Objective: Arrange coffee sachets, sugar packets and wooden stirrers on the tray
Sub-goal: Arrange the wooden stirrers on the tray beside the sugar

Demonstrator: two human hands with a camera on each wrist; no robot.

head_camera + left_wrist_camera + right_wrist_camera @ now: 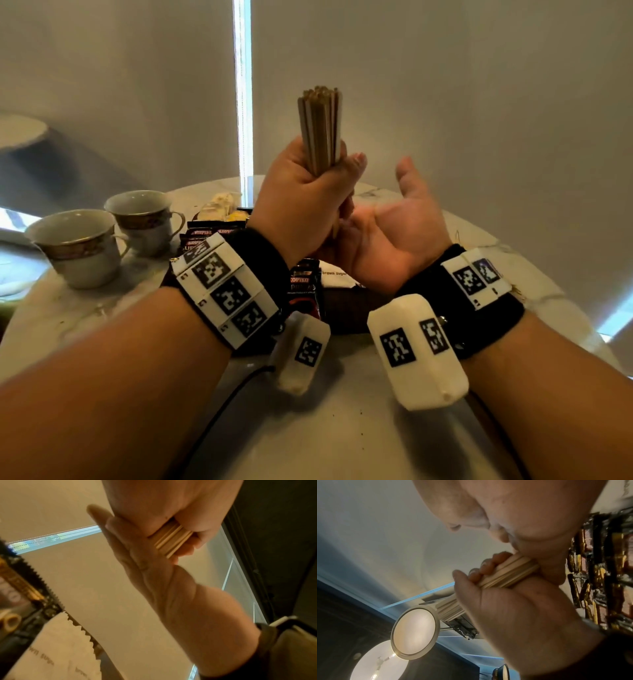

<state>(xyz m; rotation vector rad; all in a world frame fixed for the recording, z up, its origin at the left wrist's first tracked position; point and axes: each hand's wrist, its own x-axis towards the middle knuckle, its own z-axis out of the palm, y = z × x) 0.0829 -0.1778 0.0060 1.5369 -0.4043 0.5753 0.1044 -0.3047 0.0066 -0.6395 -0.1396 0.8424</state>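
1. Stirrers are the step in hand, I judge; my left hand (305,198) is wrapped in a fist round the bundle of wooden stirrers (321,128), held up in the air above the middle of the table (342,428), clear of its top.
2. My right hand (387,236) lies spread, palm up, under the bundle's lower ends; the left wrist view shows those ends against its palm, so I read this as squaring them.
3. Long axis stands close to upright; free ends point at the ceiling.
4. Next I must lower and tip the bundle flat onto the tray (346,308), near the table's middle, beside the coffee sachets (303,287) and sugar packets (334,275); loose sticks could fan out.
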